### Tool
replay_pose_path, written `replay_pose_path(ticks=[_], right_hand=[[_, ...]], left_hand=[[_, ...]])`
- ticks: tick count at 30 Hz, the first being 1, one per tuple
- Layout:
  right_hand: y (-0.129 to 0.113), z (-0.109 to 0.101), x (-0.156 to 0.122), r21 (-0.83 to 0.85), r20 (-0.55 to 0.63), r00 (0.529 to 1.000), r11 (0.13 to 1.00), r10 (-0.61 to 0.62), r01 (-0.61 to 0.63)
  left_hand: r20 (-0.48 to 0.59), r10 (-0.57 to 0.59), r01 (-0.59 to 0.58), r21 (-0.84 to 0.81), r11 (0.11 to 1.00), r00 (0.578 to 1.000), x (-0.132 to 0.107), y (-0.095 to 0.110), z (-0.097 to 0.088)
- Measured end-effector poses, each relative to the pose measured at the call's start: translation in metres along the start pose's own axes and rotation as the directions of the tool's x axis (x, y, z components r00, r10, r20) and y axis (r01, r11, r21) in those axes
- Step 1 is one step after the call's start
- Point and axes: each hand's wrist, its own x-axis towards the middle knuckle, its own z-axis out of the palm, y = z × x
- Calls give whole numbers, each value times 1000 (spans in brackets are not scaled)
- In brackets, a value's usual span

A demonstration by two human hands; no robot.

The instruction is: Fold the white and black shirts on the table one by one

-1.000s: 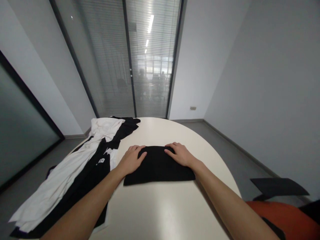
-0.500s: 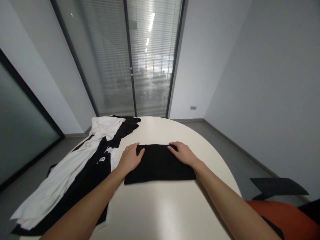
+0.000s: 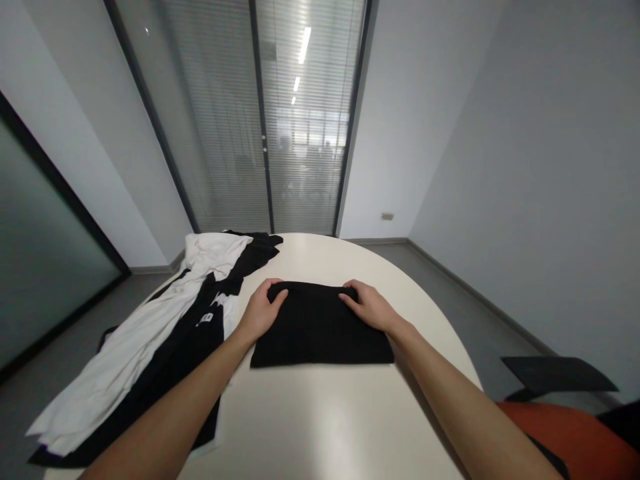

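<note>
Folded black cloth (image 3: 323,330), mid-bench; far corners pinched by left hand (image 3: 263,310) at eleven o'clock, right hand (image 3: 369,307) at one. Bench (image 3: 320,413) pale, glossy, round-edged. From cloth: loose white and black garments (image 3: 143,337) at nine; blind-covered glass partition (image 3: 220,133) toward twelve; orange chair (image 3: 565,433) at four, over grey floor (image 3: 466,320).

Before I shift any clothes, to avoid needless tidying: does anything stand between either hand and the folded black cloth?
Nothing visible does: the left hand and right hand both touch the folded black cloth, each near a far corner. The pile of black and white clothes lies off to its left.
</note>
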Motion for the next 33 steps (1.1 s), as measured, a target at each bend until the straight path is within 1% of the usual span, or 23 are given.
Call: replay_pose_path(ticks=[3,7,9,11,13,15,16,18,21,23,25,28,30,33], right_hand=[[-4,-4,-2,-40,16,999,999,28,-27],[-3,-6,-1,-34,43,996,997,75,-74],[1,-6,0,-52,29,994,993,110,-108],[7,-7,1,-104,-10,983,978,182,-182],[17,-9,2,-171,-51,953,938,298,-303],[28,-15,2,-223,-54,907,880,418,-419],[34,-19,1,-239,-34,885,856,465,-459],[43,-27,0,-255,34,855,831,518,-494],[48,-35,0,-259,120,831,825,543,-502],[44,-35,5,-238,127,828,828,546,-508],[40,-30,15,-177,131,838,844,530,-506],[34,-20,32,-98,172,849,866,500,-490],[33,-14,43,-103,208,853,878,478,-467],[35,-11,54,-103,252,876,911,412,-399]], left_hand=[[15,-63,64,-50,997,998,2,-2,-2],[-17,-105,102,-103,989,994,3,-7,1],[-15,-155,151,-153,977,988,2,-11,4],[-4,-205,201,-175,964,979,0,-14,5],[-17,-197,193,-128,973,980,-3,-16,4],[-32,-141,140,-39,989,989,-6,-17,2],[-33,-115,115,5,993,993,-8,-17,2],[-11,-85,85,91,992,996,-11,-18,3],[74,-35,18,223,975,997,-15,-20,6],[129,17,-54,294,954,992,-17,-20,8],[159,50,-102,338,936,986,-19,-20,8],[174,55,-116,366,923,983,-20,-18,8],[174,49,-112,372,921,983,-20,-18,7],[175,53,-116,374,920,983,-20,-18,8]])
